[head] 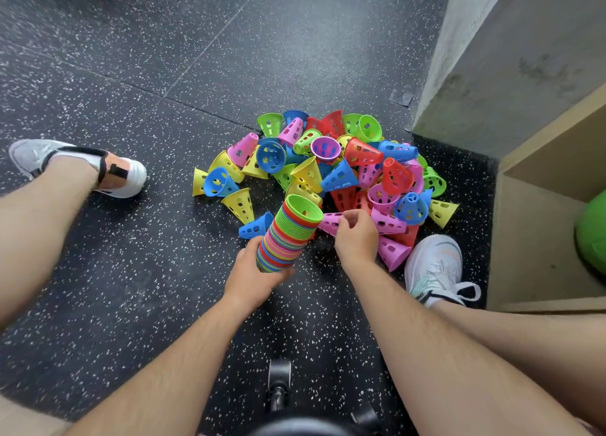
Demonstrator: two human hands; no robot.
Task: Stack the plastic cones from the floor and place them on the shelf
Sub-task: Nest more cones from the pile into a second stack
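Note:
A heap of loose plastic cones (341,166) in red, blue, green, yellow and pink lies on the floor ahead. My left hand (255,278) grips a tall stack of nested cones (288,235) near its lower end; the stack tilts away from me with a green cone's open mouth on top. My right hand (355,235) pinches a pink cone (329,222) lying on its side right beside the stack's top. The wooden shelf (551,212) stands at the right.
Dark speckled rubber floor (147,271) all around. My feet in white shoes sit at the left (108,173) and right (436,268) of the heap. A concrete pillar (492,74) rises behind the shelf, which holds a green object (593,232). A stool's castors (278,383) are below me.

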